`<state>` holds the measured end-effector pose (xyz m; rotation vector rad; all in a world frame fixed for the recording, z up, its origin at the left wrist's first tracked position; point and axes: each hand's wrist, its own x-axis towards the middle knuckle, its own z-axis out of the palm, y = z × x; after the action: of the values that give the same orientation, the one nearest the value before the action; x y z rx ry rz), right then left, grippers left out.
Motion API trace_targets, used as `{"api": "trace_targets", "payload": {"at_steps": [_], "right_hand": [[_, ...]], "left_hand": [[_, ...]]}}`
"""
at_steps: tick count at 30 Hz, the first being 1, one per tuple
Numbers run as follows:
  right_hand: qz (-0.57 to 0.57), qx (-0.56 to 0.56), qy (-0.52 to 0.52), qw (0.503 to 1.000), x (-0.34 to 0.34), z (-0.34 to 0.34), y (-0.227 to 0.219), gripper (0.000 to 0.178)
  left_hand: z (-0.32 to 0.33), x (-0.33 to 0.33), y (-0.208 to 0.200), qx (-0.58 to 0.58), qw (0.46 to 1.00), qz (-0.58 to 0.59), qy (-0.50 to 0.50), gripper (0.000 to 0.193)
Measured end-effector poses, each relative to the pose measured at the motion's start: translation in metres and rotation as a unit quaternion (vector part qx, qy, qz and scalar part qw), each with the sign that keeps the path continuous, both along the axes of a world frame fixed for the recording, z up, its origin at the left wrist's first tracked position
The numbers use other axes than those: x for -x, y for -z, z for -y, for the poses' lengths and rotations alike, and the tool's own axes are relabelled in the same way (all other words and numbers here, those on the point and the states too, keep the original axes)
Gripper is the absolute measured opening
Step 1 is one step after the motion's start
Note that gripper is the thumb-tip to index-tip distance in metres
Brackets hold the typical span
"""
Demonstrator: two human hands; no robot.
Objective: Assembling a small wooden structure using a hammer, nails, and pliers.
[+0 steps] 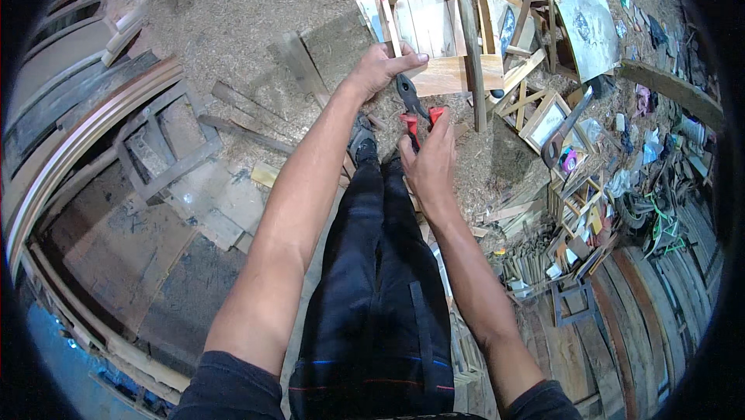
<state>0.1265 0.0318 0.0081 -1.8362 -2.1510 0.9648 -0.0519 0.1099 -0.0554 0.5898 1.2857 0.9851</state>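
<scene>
My right hand (431, 160) is closed around the red handles of a pair of pliers (409, 98). The pliers' dark jaws point away from me and lie just below my left hand (384, 71). That hand grips the near left corner of a small wooden frame (446, 77), by a narrow upright slat (387, 17) with a red-marked far end. Whether the jaws pinch anything is too small to tell. Across the frame's right side rests a hammer (470, 40), its head at the far end and its handle reaching toward me.
A handsaw (565, 129) lies on the wood scraps to the right. Beyond it stands a stool-like piece with a pale, stained top (587, 28). Loose planks (306, 67) and an old wooden frame (174, 152) lie at left. Stacked boards (621, 319) fill the lower right.
</scene>
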Motion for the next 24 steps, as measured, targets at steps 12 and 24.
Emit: {"api": "trace_targets", "payload": {"at_steps": [12,24], "right_hand": [[-0.128,0.184,0.009,0.975,-0.002,-0.016,0.002,0.053],[-0.489,0.626,0.176,0.581,-0.018,-0.018,0.004,0.032]], "left_hand": [[0.002,0.004,0.005,0.006,1.0,-0.014,0.01,0.033],[0.004,0.008,0.01,0.039,0.996,-0.06,0.057,0.04]]}}
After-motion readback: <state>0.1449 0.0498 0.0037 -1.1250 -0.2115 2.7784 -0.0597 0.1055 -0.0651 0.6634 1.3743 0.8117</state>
